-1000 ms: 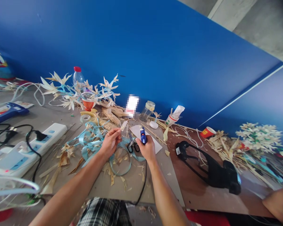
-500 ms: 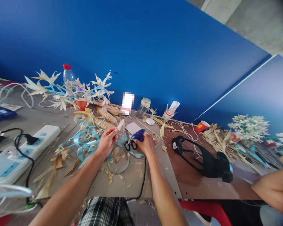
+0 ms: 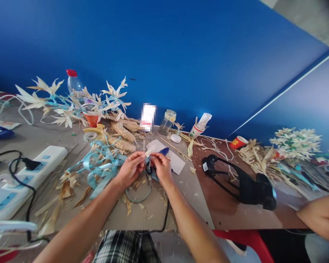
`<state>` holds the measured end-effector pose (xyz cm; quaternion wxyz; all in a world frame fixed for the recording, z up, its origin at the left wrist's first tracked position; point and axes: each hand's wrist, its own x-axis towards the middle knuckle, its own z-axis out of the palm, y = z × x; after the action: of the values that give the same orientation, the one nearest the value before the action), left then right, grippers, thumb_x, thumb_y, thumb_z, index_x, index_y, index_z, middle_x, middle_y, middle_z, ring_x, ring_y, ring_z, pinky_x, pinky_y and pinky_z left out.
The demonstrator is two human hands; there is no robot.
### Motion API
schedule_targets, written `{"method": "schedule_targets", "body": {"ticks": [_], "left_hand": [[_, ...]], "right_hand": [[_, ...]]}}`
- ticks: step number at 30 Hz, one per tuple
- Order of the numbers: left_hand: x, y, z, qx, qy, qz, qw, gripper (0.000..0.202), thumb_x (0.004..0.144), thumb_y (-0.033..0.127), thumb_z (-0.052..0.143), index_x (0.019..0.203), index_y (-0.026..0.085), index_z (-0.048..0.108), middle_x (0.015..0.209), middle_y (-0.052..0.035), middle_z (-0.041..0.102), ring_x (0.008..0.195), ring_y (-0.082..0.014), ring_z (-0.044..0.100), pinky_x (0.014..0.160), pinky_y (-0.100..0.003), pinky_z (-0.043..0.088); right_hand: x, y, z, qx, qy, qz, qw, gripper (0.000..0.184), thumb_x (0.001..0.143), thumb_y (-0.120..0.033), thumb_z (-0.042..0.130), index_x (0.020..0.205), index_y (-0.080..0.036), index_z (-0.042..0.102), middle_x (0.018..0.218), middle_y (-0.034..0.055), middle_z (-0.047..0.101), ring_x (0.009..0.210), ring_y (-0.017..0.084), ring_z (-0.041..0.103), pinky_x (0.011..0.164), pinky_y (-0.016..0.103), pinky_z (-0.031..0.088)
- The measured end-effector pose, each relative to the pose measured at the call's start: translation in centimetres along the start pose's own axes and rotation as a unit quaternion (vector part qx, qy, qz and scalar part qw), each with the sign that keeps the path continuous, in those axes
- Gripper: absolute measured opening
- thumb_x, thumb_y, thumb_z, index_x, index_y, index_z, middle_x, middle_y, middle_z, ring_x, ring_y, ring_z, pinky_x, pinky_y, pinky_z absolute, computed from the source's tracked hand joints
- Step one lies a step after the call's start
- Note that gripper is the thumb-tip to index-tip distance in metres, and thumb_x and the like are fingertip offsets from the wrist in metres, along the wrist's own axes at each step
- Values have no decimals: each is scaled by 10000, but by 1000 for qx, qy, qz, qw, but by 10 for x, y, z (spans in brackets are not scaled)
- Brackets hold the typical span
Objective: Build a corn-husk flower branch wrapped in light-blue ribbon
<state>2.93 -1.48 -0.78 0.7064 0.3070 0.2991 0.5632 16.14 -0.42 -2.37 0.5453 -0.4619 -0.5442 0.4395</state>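
My left hand (image 3: 133, 167) is closed in a pinch at the base of a small pale piece of corn husk (image 3: 150, 149). From the other side my right hand (image 3: 161, 167) pinches at the same piece, its fingertips nearly meeting the left ones. Just behind the right hand lies a blue glue gun (image 3: 164, 150), partly covered by the fingers, on a white card (image 3: 178, 163). Dark scissors beneath the hands are mostly hidden. Light blue ribbon (image 3: 94, 166) lies in loops left of the left hand, beside dried corn cobs (image 3: 123, 132).
Husk flowers (image 3: 91, 102) stand in an orange cup at back left. A power strip (image 3: 41, 171) lies at left. A glass jar (image 3: 167, 122), a paper cup (image 3: 196, 130) and a black headset-like device (image 3: 241, 182) are to the right. Another person's arm (image 3: 320, 215) rests at far right.
My right hand has let go of the glue gun, which now lies on the card, and has moved left to the husk piece. My left hand has shifted slightly right. The view has turned a little.
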Motion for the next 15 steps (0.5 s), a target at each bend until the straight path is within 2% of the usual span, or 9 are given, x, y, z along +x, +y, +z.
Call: {"method": "schedule_targets", "body": {"ticks": [4,15], "left_hand": [[2,-7,-2,25,-8,0,1000,219,672,300,720,773,143,606,477,55,501,418,-41,400,428,-165,270],[3,-14,1,159,44,38,985,277,669,383,688,781,140,616,459,61,481,393,-45,365,400,-172,258]], "right_hand": [[1,-1,2,63,-5,25,998,162,716,-331,631,782,-184,621,621,-33,563,534,103,475,541,226,391],[-2,-1,3,59,5,14,998,192,698,-353,644,746,-186,562,647,-33,554,528,96,459,532,228,385]]}}
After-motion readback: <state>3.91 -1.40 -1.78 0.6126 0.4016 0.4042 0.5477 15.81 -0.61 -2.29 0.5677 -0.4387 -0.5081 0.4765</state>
